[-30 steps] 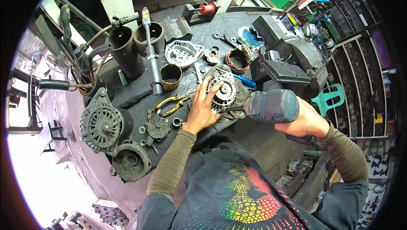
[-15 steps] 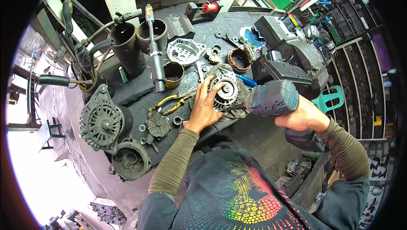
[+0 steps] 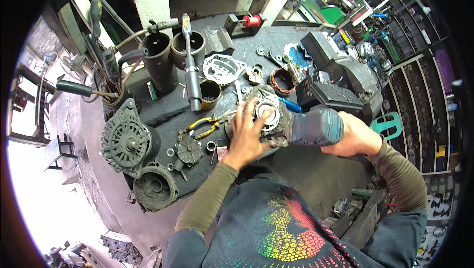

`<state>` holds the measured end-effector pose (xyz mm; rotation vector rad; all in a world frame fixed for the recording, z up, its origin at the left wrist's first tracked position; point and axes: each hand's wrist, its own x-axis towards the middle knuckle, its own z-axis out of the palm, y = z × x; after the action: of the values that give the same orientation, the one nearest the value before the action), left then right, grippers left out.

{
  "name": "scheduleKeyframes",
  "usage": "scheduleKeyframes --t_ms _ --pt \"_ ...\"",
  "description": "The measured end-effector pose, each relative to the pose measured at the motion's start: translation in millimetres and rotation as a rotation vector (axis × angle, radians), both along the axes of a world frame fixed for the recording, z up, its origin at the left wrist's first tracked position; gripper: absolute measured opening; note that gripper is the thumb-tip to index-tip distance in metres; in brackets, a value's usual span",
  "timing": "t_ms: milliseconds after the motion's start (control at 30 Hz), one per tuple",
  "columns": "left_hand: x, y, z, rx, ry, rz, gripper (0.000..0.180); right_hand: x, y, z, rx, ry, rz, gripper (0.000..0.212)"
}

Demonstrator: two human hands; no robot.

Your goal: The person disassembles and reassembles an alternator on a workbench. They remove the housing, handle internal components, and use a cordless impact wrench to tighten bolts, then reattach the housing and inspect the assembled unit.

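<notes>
My left hand (image 3: 248,134) grips a round silver alternator housing (image 3: 273,106) with its fingers spread over the face and the thumb on the near side. A dark, greasy cloth or padding seems to lie under the housing. In my right hand (image 3: 359,135) is a cordless impact driver (image 3: 316,127), dark with teal trim, lying nearly level. Its nose points left at the housing's right side; whether the tip touches a screw there is hidden. Just beyond the housing lies a blue-handled tool (image 3: 290,104), and a wrench (image 3: 238,90) lies by my left fingertips.
Yellow-handled pliers (image 3: 203,127), a small round cover (image 3: 189,150) and a large alternator (image 3: 127,142) lie to the left. A tall dark can (image 3: 160,68), a long socket tool (image 3: 192,83) and a silver housing (image 3: 223,69) stand farther back. A copper-wound ring (image 3: 282,81) sits beyond.
The whole view has shifted, moving the bench slightly right and down. The impact driver has tilted, so its battery base no longer shows. My left fingers have shifted on the housing.
</notes>
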<state>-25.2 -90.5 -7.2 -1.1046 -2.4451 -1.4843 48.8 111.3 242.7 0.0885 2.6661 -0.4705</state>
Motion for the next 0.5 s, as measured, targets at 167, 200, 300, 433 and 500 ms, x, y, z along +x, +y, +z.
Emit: scheduleKeyframes --t_ms 167,200,300,433,500 --pt "10.2 6.3 66.0 0.352 -0.067 -0.156 0.049 2.5 -9.2 46.2 -0.061 0.121 0.177 0.051" --pt "8.4 6.2 85.5 0.419 -0.072 -0.124 0.046 11.3 -10.6 68.1 -0.147 0.141 -0.002 0.052" --pt "-12.1 4.7 150.8 0.539 0.087 -0.048 0.042 8.3 -2.1 121.9 0.012 0.186 0.146 0.048" --pt "-49.3 6.6 235.8 0.532 0.351 0.104 0.04 -27.7 35.5 167.2 -0.213 0.3 0.198 0.04" --pt "-62.3 13.3 263.2 0.493 0.45 0.188 0.037 -59.2 63.6 169.9 -0.114 0.412 0.22 0.039"
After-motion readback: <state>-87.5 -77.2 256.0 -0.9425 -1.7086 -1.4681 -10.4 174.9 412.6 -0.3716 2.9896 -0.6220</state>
